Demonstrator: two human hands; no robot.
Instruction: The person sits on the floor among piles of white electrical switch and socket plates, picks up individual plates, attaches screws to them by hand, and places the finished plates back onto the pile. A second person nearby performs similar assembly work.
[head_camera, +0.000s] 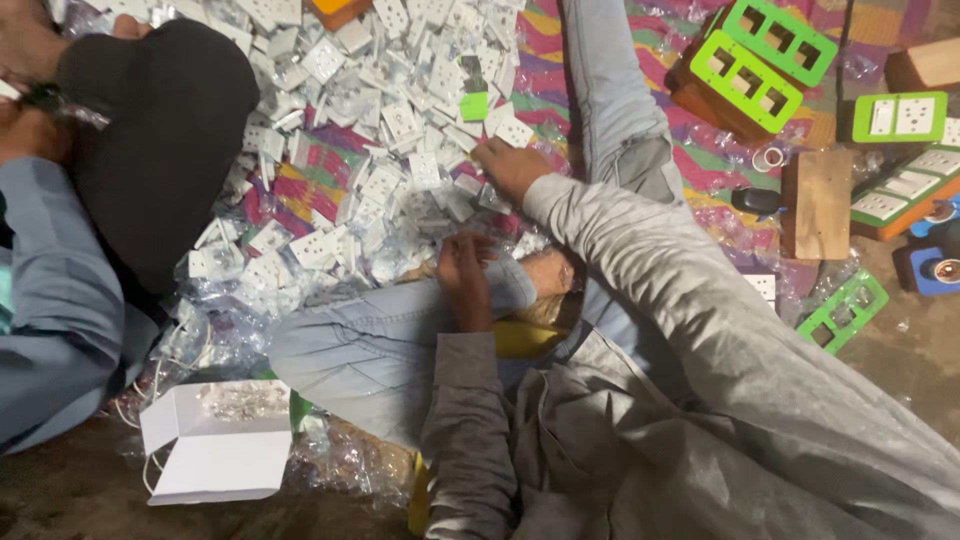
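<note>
Dim, soft-focus view; bright centre, darkened corners, slight blur.

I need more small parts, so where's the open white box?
In the head view, the open white box sits lower left on the floor, beside the person's bent knee.

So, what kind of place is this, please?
Probably a small floor workshop for assembling electrical switchboards: a heap of white socket parts on a colourful mat, green frame plates, wooden boxes.
</note>
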